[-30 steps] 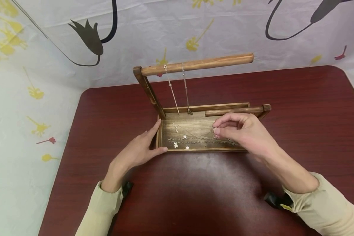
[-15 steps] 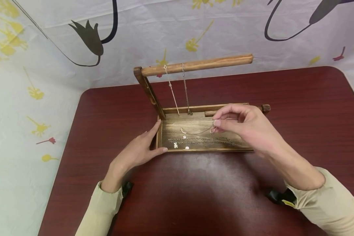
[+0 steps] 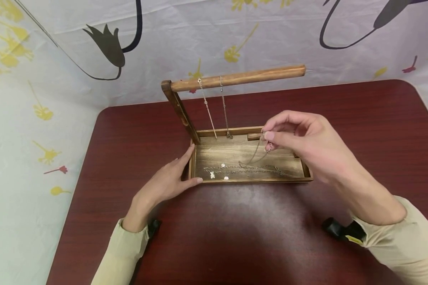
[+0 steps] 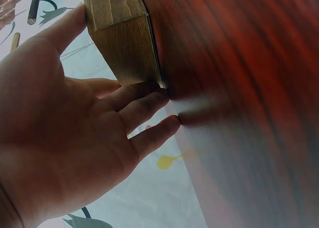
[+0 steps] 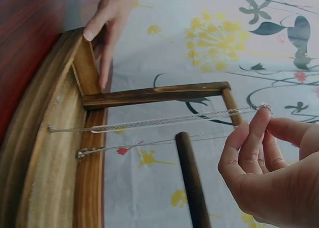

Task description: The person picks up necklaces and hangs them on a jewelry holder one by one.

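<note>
My right hand (image 3: pixel 314 146) pinches a thin chain necklace (image 3: pixel 258 152) between thumb and fingertips, over the right half of a wooden jewellery tray (image 3: pixel 256 181). The chain droops in a loop, its low end close over the tray floor. In the right wrist view the held necklace (image 5: pixel 164 121) stretches from the fingertips toward the tray. My left hand (image 3: pixel 165 178) rests against the tray's left end, thumb at the front corner and index finger at the back one, fingers fairly straight. A silver necklace (image 3: pixel 208 111) and a darker necklace (image 3: pixel 224 109) hang from the upper wooden bar (image 3: pixel 249 77).
Inside the tray lie a long chain (image 3: pixel 242 171) and several small pale charms, one being a bear-like charm (image 3: pixel 212 175). A shorter wooden bar (image 3: pixel 254 137) stands low at the right, partly hidden by the right hand. Patterned cloth (image 3: pixel 214 35) rises behind the dark red table (image 3: pixel 235 237).
My right hand has risen and moved slightly right and back, lifting the necklace so it hangs in a loop off the tray floor. The left hand stays in place.
</note>
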`<state>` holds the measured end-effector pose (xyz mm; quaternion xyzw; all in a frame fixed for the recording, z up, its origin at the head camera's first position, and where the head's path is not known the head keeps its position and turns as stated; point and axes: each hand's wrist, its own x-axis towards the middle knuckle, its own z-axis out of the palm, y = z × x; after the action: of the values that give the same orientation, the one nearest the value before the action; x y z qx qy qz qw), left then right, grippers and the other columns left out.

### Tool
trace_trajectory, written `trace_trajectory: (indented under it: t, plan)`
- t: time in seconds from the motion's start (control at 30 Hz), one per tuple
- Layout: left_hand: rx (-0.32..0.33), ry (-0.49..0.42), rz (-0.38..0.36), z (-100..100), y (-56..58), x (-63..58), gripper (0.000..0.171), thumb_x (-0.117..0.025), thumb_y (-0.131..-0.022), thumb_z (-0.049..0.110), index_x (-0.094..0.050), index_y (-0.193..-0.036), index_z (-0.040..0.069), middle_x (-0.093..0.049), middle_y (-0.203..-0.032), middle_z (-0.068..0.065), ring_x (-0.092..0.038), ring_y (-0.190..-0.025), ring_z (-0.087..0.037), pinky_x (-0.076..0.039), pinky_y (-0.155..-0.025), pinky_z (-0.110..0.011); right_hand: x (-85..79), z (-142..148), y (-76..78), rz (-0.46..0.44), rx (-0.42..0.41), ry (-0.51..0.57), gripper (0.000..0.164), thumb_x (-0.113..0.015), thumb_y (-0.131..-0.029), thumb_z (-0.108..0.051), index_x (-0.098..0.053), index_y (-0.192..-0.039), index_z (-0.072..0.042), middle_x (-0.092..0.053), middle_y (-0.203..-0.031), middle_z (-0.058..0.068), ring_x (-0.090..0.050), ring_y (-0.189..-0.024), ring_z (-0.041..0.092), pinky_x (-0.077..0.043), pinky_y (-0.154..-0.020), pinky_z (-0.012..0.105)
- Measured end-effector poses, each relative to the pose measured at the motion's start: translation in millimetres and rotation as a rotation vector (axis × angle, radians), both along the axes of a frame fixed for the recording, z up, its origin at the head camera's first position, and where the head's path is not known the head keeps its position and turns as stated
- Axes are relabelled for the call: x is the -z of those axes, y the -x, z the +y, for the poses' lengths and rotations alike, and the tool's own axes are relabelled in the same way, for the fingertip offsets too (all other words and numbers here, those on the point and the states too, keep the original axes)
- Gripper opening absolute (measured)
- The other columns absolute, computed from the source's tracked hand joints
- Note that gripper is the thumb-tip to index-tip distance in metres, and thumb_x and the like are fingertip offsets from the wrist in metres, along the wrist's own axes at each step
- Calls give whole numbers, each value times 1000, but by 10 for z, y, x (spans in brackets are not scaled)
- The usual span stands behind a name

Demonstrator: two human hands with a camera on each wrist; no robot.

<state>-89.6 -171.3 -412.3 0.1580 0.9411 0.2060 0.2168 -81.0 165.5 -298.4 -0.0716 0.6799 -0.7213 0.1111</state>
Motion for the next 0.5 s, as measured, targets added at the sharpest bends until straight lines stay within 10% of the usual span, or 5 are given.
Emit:
trace_trajectory:
  t: [0.5]
  plan:
    - [-7,8,-13,-3,24,3,99,-62,-88,63,3,-159,38,-46,-150,-16,-39,-140,-37,-39,-107,-55,-262,74,11,75,14,96,17,-74,-86,4,-66,-99,11,-69,-86,15,-67,-70,20,-52,-56,24]
